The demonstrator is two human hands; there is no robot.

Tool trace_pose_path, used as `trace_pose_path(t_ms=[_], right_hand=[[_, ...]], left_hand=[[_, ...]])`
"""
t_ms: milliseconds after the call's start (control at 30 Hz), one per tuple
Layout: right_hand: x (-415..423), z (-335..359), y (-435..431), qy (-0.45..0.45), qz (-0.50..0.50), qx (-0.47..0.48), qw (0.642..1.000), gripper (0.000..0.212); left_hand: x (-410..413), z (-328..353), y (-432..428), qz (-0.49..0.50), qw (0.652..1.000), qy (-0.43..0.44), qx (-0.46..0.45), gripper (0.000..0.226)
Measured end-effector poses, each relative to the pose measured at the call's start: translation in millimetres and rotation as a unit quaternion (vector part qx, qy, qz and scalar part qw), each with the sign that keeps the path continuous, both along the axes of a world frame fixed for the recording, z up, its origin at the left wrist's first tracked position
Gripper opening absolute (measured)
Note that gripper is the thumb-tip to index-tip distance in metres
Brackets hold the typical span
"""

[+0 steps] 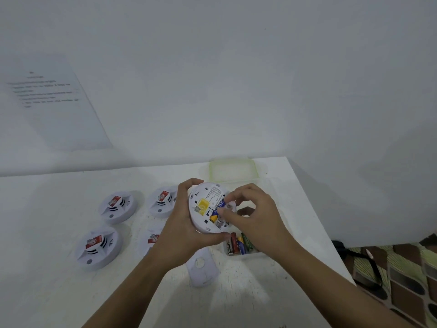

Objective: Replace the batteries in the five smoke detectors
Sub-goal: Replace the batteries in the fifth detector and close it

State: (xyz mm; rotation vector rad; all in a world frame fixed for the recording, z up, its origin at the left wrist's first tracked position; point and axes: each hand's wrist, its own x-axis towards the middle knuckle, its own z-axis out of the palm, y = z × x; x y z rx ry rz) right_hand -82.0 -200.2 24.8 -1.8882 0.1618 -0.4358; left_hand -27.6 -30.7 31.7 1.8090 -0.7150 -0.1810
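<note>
My left hand (183, 223) grips a white round smoke detector (203, 200) turned back-side up, with a yellow label and its battery bay exposed. My right hand (250, 216) pinches a blue and yellow battery (216, 213) that sits in that bay. Three other detectors lie face up on the white table: one at the back left (116, 206), one at the front left (98, 247), one in the middle (163, 201). Another one (151, 240) is partly hidden behind my left wrist. A detached white backplate (202, 268) lies below my hands.
A clear plastic box (250, 255) with several loose batteries (238, 243) sits under my right hand, its greenish lid (233, 170) behind it. A printed sheet (54, 102) hangs on the wall at left. The table's right edge (331, 237) drops to a patterned floor.
</note>
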Motion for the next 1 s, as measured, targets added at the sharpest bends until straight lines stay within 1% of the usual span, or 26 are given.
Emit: trace_pose_path(t_ms=[67, 133, 200, 333, 500, 600, 767, 933, 1000], right_hand=[[1, 0, -1, 0.015, 0.011, -0.010, 1.000, 0.034], [3, -1, -4, 0.028, 0.018, -0.026, 0.999, 0.038], [5, -3, -6, 0.044, 0.028, -0.024, 0.998, 0.038], [11, -9, -8, 0.064, 0.025, -0.004, 0.998, 0.031], [10, -10, -12, 0.076, 0.027, -0.011, 0.997, 0.033], [8, -8, -14, 0.061, 0.037, -0.044, 0.996, 0.040], [5, -4, -15, 0.031, 0.039, -0.125, 0.991, 0.039], [0, -6, -15, 0.036, 0.060, -0.163, 0.984, 0.046], [-3, -6, -16, 0.037, 0.071, -0.162, 0.984, 0.044]], left_hand=[[1, 1, -1, 0.005, 1.000, -0.005, 0.010, 0.094], [3, 1, -1, 0.006, 1.000, -0.001, 0.024, 0.095], [3, 0, 0, -0.002, 0.999, 0.009, 0.037, 0.096], [2, -3, -1, -0.003, 0.999, 0.007, 0.044, 0.094], [3, -4, -6, 0.004, 0.998, -0.004, 0.065, 0.092], [5, -5, -7, 0.009, 0.997, 0.002, 0.077, 0.091], [8, -2, -9, -0.021, 0.992, -0.011, 0.121, 0.093], [9, 1, -13, -0.047, 0.988, -0.011, 0.145, 0.089], [8, 0, -14, -0.053, 0.987, -0.009, 0.150, 0.087]])
